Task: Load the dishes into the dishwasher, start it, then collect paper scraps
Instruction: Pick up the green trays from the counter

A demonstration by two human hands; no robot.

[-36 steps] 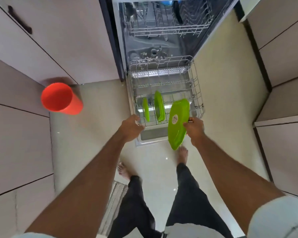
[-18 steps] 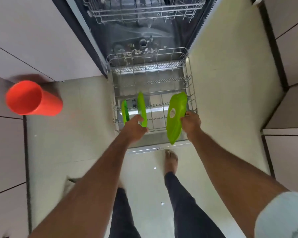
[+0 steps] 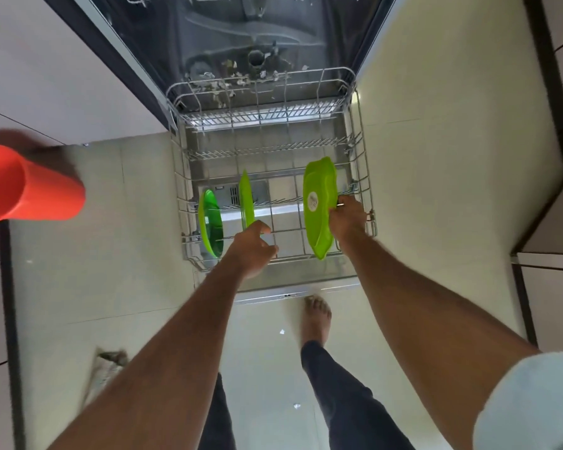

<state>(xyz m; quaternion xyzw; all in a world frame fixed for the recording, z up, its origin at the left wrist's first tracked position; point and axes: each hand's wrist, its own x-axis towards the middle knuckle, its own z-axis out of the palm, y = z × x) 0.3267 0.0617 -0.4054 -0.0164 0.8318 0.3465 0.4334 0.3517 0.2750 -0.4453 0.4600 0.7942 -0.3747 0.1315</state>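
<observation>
My right hand (image 3: 346,219) clamped on big green plate (image 3: 319,206), edge-on over lower rack (image 3: 364,177), right side. Left hand (image 3: 252,246) loosely curled, empty, near middle plate (image 3: 247,199). Risk: plate misses tines, tips flat, or slips to floor.

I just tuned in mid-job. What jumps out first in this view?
The bright green plates in the pulled-out lower rack: two already stand on edge at its left, a darker one and a thin one, while the right hand holds a third, larger plate upright at the rack's right side. The left hand reaches over the rack's front edge. A red cup sits at the far left.
</observation>
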